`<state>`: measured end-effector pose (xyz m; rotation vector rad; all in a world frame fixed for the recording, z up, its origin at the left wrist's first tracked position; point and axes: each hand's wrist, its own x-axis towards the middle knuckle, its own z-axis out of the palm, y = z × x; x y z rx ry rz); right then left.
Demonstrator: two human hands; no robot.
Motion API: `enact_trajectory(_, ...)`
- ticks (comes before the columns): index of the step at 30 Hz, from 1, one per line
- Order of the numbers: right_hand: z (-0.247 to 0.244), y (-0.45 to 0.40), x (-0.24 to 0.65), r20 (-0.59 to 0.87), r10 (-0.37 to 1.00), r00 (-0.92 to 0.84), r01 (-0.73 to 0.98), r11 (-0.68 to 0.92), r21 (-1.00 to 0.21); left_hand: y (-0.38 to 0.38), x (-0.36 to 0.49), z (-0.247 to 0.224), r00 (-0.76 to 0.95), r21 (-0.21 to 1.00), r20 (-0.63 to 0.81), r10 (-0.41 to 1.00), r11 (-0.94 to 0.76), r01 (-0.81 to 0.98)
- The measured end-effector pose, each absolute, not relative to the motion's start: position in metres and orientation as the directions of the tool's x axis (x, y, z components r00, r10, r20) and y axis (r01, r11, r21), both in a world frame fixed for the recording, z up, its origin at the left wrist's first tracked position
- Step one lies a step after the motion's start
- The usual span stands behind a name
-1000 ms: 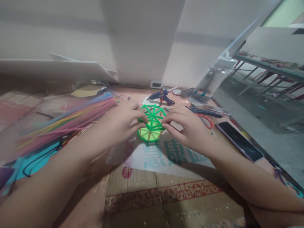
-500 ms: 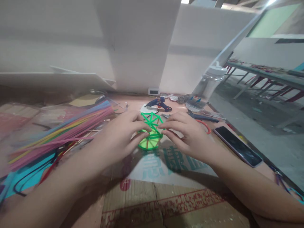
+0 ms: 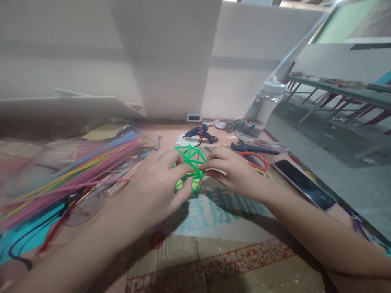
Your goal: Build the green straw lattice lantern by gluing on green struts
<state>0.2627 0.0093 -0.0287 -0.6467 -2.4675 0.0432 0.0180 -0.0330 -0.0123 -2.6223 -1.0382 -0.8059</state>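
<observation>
A small craft frame (image 3: 187,160) stands on the work surface, its bright green top built of spokes inside an angular rim. Thin brown posts join that top to a lime-green base (image 3: 196,185), partly covered by my fingers. My left hand (image 3: 160,175) is closed on the frame's left and near side, with the thumb by the near rim. From the right, my right hand (image 3: 235,171) pinches the rim's right corner. The fingertips hide exactly where each hand touches.
A blue glue gun (image 3: 201,133) lies behind the frame. Blue-handled pliers (image 3: 255,149), orange-handled scissors (image 3: 266,162), a phone (image 3: 304,184) and a clear bottle (image 3: 259,112) are to the right. Colourful pipe cleaners (image 3: 82,173) spread at left; a white board (image 3: 171,61) stands behind.
My left hand has shifted right and wraps further over the frame, covering more of the base. My right fingers have drawn together at the right rim. The view has turned slightly.
</observation>
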Motion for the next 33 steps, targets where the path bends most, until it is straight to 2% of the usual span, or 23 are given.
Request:
enact_trajectory(5,-0.031,0.005,0.258,0.575,0.437,-0.692,0.422,0.891,-0.168,-0.032,0.019,-0.015,0.605,-0.003,0.541,0.584,-0.718,0.696)
enact_trajectory(13,-0.031,0.0,0.255,0.567,0.45,-0.69,0.429,0.885,-0.179,-0.033,0.017,-0.015,0.628,-0.054,0.509,0.588,-0.707,0.706)
enact_trajectory(26,-0.027,-0.006,0.253,0.542,0.462,-0.702,0.45,0.878,-0.166,-0.034,0.014,-0.016,0.628,0.047,0.429,0.65,-0.71,0.703)
enact_trajectory(33,-0.029,-0.003,0.257,0.516,0.488,-0.704,0.451,0.868,-0.205,-0.035,0.0,0.005,0.58,0.131,0.503,0.641,-0.72,0.682)
